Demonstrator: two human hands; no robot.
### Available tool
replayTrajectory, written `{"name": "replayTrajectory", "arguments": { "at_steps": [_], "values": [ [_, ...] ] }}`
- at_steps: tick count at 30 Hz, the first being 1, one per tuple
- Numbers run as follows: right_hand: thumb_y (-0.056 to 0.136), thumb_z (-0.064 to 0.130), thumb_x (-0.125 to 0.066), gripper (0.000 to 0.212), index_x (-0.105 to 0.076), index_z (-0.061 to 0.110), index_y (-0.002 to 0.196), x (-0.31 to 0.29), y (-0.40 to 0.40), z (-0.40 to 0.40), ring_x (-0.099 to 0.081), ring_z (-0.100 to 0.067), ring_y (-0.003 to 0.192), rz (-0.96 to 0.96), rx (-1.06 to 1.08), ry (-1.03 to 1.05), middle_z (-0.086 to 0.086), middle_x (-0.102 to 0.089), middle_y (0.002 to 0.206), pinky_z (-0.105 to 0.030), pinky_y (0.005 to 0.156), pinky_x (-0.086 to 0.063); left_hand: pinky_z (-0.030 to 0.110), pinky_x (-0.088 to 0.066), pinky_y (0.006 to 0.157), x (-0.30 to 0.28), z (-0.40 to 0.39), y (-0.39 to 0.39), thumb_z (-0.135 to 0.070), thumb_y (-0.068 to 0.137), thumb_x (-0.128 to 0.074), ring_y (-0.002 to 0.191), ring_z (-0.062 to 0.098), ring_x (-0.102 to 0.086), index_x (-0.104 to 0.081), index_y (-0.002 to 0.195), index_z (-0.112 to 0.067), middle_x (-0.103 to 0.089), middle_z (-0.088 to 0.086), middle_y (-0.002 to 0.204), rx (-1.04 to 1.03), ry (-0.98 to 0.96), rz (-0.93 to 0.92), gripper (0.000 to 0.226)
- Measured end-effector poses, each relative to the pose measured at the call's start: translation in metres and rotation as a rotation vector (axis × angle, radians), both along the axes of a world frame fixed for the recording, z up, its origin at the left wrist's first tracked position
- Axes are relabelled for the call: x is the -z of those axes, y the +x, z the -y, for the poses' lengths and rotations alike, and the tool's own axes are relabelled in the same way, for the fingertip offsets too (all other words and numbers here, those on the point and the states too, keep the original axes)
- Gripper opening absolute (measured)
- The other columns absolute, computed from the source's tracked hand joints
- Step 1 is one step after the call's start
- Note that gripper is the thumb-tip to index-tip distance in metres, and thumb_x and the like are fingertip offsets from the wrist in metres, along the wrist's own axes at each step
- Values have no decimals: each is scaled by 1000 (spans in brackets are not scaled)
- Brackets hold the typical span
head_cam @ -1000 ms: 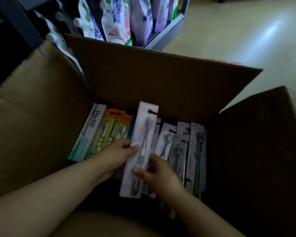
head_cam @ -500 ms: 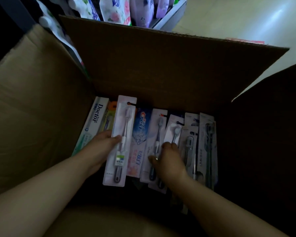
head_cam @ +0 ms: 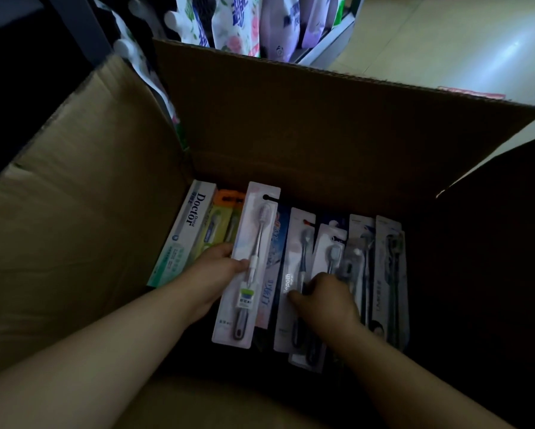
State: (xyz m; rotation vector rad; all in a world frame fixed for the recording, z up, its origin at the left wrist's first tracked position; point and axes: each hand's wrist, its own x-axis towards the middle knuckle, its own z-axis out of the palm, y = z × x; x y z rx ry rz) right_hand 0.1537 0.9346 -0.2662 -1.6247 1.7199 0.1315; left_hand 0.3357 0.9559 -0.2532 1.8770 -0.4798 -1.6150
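Pale floor beyond; pouches stand on a shelf behind the box. Light is dim. Both forearms reach down into the box from the near side.

Left hand grasps a brush pack at its left edge, about mid-length, with the thumb across the front and the fingers behind. The pack's long axis runs away from me, its far end leaning slightly right. Hang hole and bristle head are at the far end, handle toward me. It lies over a toothpaste carton, just right of the Doctor carton and the orange packs.

Right hand sits palm down on the row of packs to the right, knuckles up and fingers curled, thumb tip on the front of one pack. Fingertips are hidden, so I cannot tell whether it clamps anything.
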Motion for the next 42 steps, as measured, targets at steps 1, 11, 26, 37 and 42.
{"name": "replayTrajectory", "arguments": {
  "at_steps": [1, 11, 26, 37, 42],
  "values": [
    [85, 40, -65, 35, -46, 15, 70, -1, -1, -1, -57, -21, 65, 16, 20, 0, -4, -52, 66, -27, 59, -45, 49, -50, 94, 0, 0, 0, -2, 94, -52, 98, 32, -66, -62, 106, -13, -70, 13, 104, 1, -4, 0, 19],
    [88, 25, -67, 19, -52, 15, 94, -26, 6, -7, -51, -15, 68, 576, 383, 163, -4, -51, 84, -21, 57, -43, 32, -50, 84, -8, -1, -7, -18, 101, -45, 97, 15, -59, -43, 129, -30, -61, -3, 111, -108, -158, -10, 30],
    [85, 19, -71, 27, -47, 23, 94, -40, 12, -17, -55, -20, 89, 781, 319, 39, 2, -50, 100, -32, 80, -51, 45, -55, 81, -20, -3, -7, -13, 95, -51, 97, 25, -69, -56, 113, -35, -72, 3, 104, -158, -257, -277, 29],
    [86, 17, -70, 22, -49, 18, 93, -37, 29, -25, -61, -18, 88, 954, 484, 140, -10, -60, 97, -24, 79, -53, 44, -56, 80, -16, -7, -10, -11, 72, -69, 99, 30, -69, -55, 120, -25, -72, 9, 106, -116, -252, -308, 52],
    [89, 24, -67, 13, -53, 25, 87, -32, 28, -28, -55, -8, 82, 798, 284, 60, 4, -55, 86, -14, 69, -46, 46, -55, 82, -12, -8, -8, 4, 83, -62, 100, 36, -67, -50, 130, -15, -69, 17, 111, -106, -228, -218, 52]
  ]
}}
